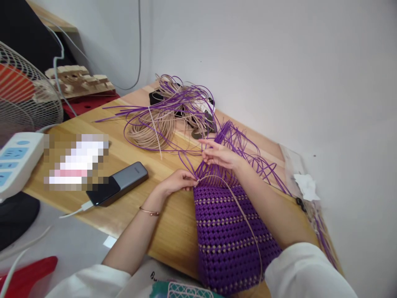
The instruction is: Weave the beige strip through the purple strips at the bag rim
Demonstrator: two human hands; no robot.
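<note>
A purple woven bag (228, 231) with thin beige bands lies at the table's front edge, its upper edge trailing many loose purple strands (228, 136). My left hand (181, 182) pinches thumb against fingers at the upper left corner of the weave. From that pinch a beige cord (240, 203) arcs over the bag and down its right side. Over the loose strands, my right hand (218, 155) is raised with fingers stretched out and nothing visibly held. Part of the bag's right side is hidden behind my right forearm.
Behind the bag sits a coil of beige cord (151, 130) with tangled purple strands. To the left are a grey power bank (120, 184), a blurred-out phone (79, 159), a power strip (20, 161) and a fan (25, 91). A white wall (279, 70) bounds the right.
</note>
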